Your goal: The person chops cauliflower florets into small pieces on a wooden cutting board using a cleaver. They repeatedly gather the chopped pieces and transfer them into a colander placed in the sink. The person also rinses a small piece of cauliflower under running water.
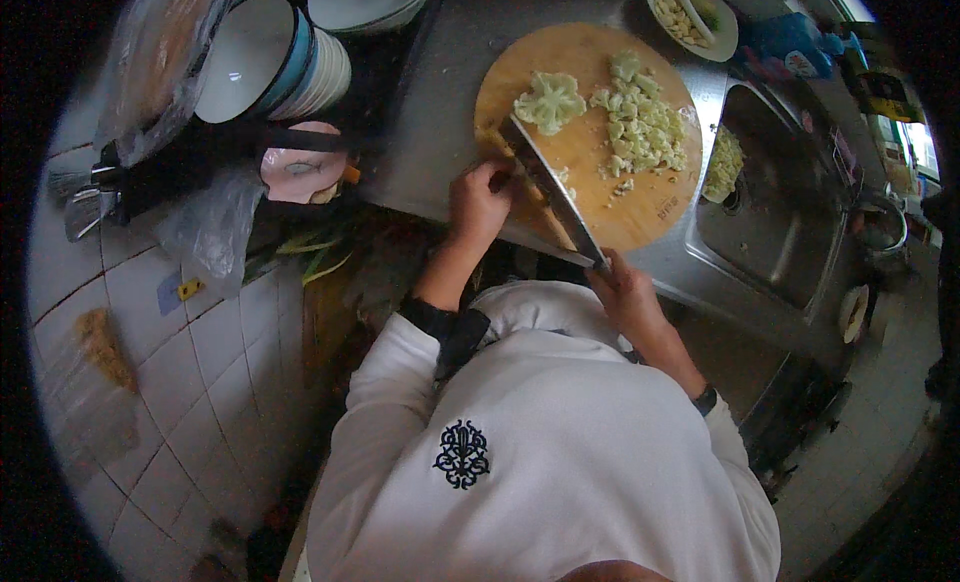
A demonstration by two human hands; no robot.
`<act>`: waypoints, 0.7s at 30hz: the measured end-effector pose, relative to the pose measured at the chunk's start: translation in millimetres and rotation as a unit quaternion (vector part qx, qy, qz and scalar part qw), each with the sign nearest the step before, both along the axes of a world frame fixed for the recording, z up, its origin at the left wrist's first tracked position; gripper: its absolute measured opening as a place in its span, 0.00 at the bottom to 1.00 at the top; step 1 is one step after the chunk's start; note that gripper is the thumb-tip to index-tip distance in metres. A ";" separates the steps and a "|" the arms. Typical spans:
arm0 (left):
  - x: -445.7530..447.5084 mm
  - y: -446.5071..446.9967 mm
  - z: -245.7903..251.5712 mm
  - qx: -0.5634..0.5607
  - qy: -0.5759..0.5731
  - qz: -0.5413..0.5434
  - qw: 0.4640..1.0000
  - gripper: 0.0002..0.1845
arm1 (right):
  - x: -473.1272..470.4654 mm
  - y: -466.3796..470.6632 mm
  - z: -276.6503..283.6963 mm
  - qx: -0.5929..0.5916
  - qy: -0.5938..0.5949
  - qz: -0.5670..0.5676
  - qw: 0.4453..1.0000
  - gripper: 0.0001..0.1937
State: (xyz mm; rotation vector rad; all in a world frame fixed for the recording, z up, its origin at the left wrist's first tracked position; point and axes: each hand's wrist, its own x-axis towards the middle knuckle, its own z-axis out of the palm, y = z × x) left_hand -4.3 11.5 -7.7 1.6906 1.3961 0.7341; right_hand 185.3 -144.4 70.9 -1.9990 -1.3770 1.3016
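Observation:
My right hand (626, 289) is closed round the handle of a kitchen knife (555, 188), whose broad blade slants up and left over the near left part of a round wooden cutting board (592, 214). My left hand (482, 199) is at the board's left edge, beside the blade, with its fingers curled; whether it holds anything is hidden. A pale cauliflower piece (550, 103) lies beyond the knife tip. Chopped cauliflower (646, 128) is heaped on the right half of the board, with small crumbs near the blade.
Right of the board is a steel sink (780, 207) with more cauliflower (722, 165) at its left side. A white dish (720, 45) of garlic cloves stands at the far right. Stacked bowls (251, 60), a pink dish (304, 165) and a plastic bag (214, 229) are on the left.

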 end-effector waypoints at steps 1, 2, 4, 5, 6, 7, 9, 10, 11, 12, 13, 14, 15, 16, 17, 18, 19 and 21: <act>0.3 -0.9 2.8 -0.011 -0.006 0.002 1.000 0.11 | 4.0 -1.8 1.9 -0.026 0.037 -0.025 0.999 0.14; 0.7 -3.0 6.0 -0.024 -0.011 0.005 1.000 0.12 | 7.9 -6.0 5.6 -0.021 0.039 -0.045 0.998 0.14; 3.0 -10.5 12.5 0.050 0.019 -0.018 0.998 0.13 | 16.4 -17.9 16.7 -0.020 0.057 -0.092 0.994 0.14; 5.5 -13.4 14.5 0.087 0.034 -0.031 0.995 0.14 | 21.7 -22.1 21.5 -0.009 0.040 -0.078 0.996 0.15; 10.7 -15.7 14.8 0.113 0.028 -0.061 0.991 0.13 | 28.2 -26.3 27.1 -0.018 0.020 -0.070 0.997 0.15; 16.7 -18.5 14.2 0.139 0.021 -0.091 0.986 0.12 | 32.7 -29.8 31.5 -0.038 0.000 -0.066 0.997 0.15; 20.8 -21.3 11.7 0.163 0.023 -0.135 0.977 0.11 | 35.2 -35.2 36.2 -0.049 -0.023 -0.046 0.997 0.15; 21.9 -21.8 9.6 0.162 0.031 -0.150 0.975 0.11 | 36.2 -37.8 38.5 -0.068 -0.037 -0.033 0.996 0.15; 22.4 -22.3 7.5 0.160 0.038 -0.164 0.973 0.11 | 36.9 -40.1 40.3 -0.098 -0.051 -0.023 0.994 0.15; 22.4 -22.8 5.6 0.162 0.047 -0.163 0.972 0.11 | 37.1 -42.2 41.5 -0.081 -0.043 -0.022 0.996 0.15; 21.7 -23.2 3.9 0.163 0.054 -0.163 0.972 0.11 | 36.8 -44.5 42.4 -0.075 -0.034 -0.024 0.996 0.15; 21.4 -24.1 2.7 0.164 0.061 -0.163 0.971 0.10 | 36.7 -46.4 42.6 -0.069 -0.026 -0.027 0.997 0.15; 21.4 -25.2 1.9 0.156 0.060 -0.165 0.972 0.10 | 37.1 -47.5 42.1 -0.067 -0.030 -0.021 0.997 0.15; 21.2 -26.7 1.5 0.148 0.058 -0.166 0.973 0.09 | 37.6 -48.5 41.2 -0.066 -0.034 -0.016 0.997 0.15; 21.3 -27.9 1.1 0.140 0.057 -0.168 0.974 0.09 | 38.2 -49.3 40.1 -0.068 -0.040 -0.010 0.997 0.15; 21.8 -28.5 0.5 0.144 0.057 -0.165 0.974 0.09 | 39.2 -50.0 39.4 -0.068 -0.039 -0.012 0.997 0.15; 22.6 -28.9 -0.4 0.148 0.056 -0.161 0.974 0.09 | 40.4 -50.6 38.7 -0.073 -0.041 -0.012 0.996 0.15; 22.8 -29.4 -2.4 0.155 0.054 -0.154 0.974 0.08 | 42.2 -50.4 36.5 -0.060 -0.043 -0.010 0.997 0.15</act>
